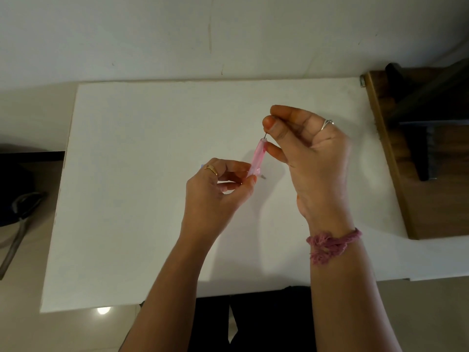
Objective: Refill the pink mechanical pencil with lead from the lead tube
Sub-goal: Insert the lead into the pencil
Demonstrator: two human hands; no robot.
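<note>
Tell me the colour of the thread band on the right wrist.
Dusty pink, frayed thread band, tied just below the right hand; the head view shows it clearly.

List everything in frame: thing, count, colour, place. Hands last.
pink mechanical pencil: 1, translucent pink, held upright above the table centre
lead: 1, dark, thin, sticking out of the pencil's top end
small dark piece: 1, grey, on the table beside the pencil; too small to identify
table: 1, white
wooden furniture: 1, brown, far right
wrist thread: 1, pink, right wrist
rings: 2, one on each hand
left hand: grips the pencil's lower end
right hand: pinches the lead
</note>
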